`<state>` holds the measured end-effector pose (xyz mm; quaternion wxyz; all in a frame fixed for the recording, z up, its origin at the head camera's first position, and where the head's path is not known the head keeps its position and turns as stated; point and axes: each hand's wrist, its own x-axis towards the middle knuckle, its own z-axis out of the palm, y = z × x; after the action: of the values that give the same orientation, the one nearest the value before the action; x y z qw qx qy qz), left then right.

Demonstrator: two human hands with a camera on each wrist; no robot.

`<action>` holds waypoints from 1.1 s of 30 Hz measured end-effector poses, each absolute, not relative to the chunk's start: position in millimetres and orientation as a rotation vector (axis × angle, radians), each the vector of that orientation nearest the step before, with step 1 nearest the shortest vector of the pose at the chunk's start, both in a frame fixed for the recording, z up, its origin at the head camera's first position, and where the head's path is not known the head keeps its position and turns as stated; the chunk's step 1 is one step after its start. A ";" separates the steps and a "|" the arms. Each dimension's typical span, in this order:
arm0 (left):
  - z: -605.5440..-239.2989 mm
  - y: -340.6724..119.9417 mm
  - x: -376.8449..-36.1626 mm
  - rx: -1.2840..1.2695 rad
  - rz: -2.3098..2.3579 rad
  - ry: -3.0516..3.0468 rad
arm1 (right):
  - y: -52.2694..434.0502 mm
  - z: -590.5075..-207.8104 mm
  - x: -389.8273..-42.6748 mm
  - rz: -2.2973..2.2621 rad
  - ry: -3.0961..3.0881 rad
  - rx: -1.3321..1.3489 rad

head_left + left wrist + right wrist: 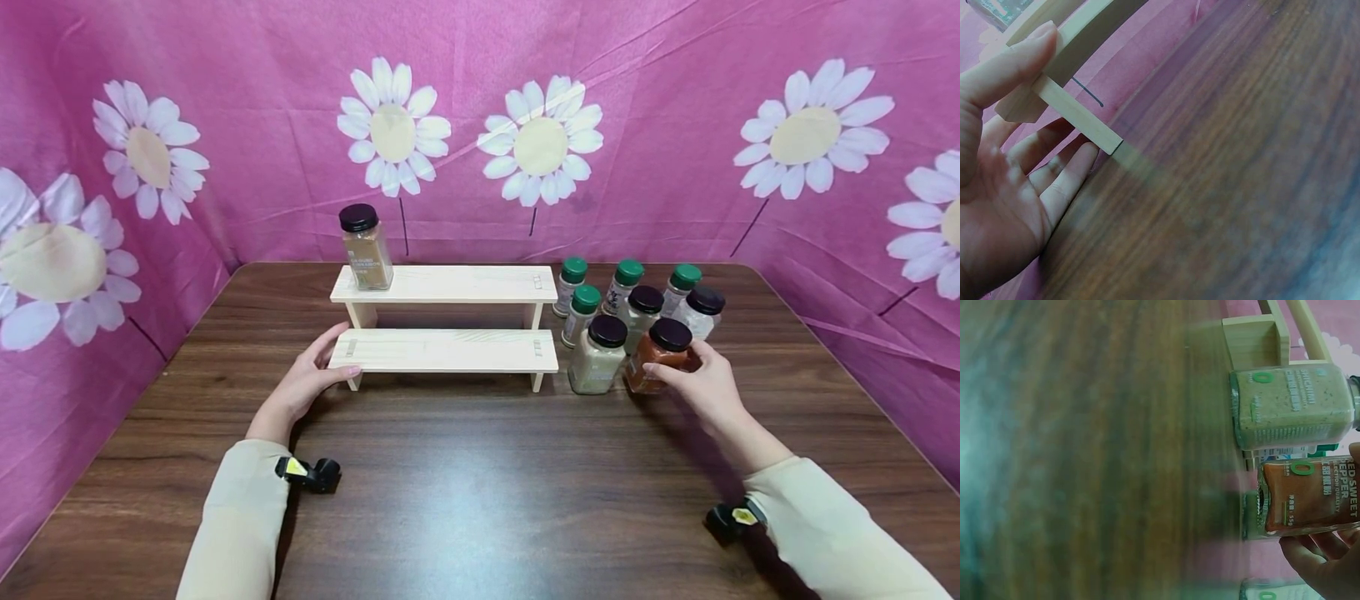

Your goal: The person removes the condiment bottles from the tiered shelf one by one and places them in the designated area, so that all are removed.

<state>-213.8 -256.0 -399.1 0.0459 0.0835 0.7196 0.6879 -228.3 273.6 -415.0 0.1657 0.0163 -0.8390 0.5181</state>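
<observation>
A two-step wooden rack [447, 350] stands mid-table with one black-capped spice jar [365, 247] on its upper step's left end. My left hand [311, 379] holds the lower step's left end, thumb on top and fingers under it; the left wrist view shows the thumb [1013, 62] on the wood of the rack [1072, 112]. My right hand [701, 379] grips a jar of red spice [660, 356] with a black cap, standing on the table right of the rack. In the right wrist view my fingers [1325, 559] wrap the red jar [1304, 497].
A cluster of jars stands right of the rack: a pale-green spice jar [597, 355], black-capped ones, and several small green-capped bottles [573, 286] behind. The dark wooden table [480, 492] is walled by pink flowered cloth [540, 142] on three sides.
</observation>
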 end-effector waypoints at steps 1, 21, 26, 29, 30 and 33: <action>-399.2 -256.0 -213.7 0.254 2.099 2.198 | 273.1 -415.1 -228.1 1.477 -2.391 0.042; -396.4 -254.4 -211.2 0.234 2.116 2.175 | 264.7 -407.6 -222.6 1.568 -2.368 0.088; -393.9 -253.1 -210.2 0.239 2.117 2.176 | 264.7 -411.3 -224.6 1.583 -2.350 0.096; -392.9 -252.9 -210.1 0.229 2.100 2.189 | 265.0 -415.6 -226.8 1.596 -2.332 0.090; -392.7 -252.9 -210.3 0.227 2.098 2.187 | 264.7 -416.1 -227.1 1.594 -2.329 0.091; -392.7 -253.0 -210.4 0.221 2.102 2.181 | 263.9 -414.3 -226.4 1.609 -2.327 0.103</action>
<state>-210.4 -253.0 -392.7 0.0525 0.0728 0.7171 0.6911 -226.4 263.9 -414.3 0.1546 0.0359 -0.8122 0.5614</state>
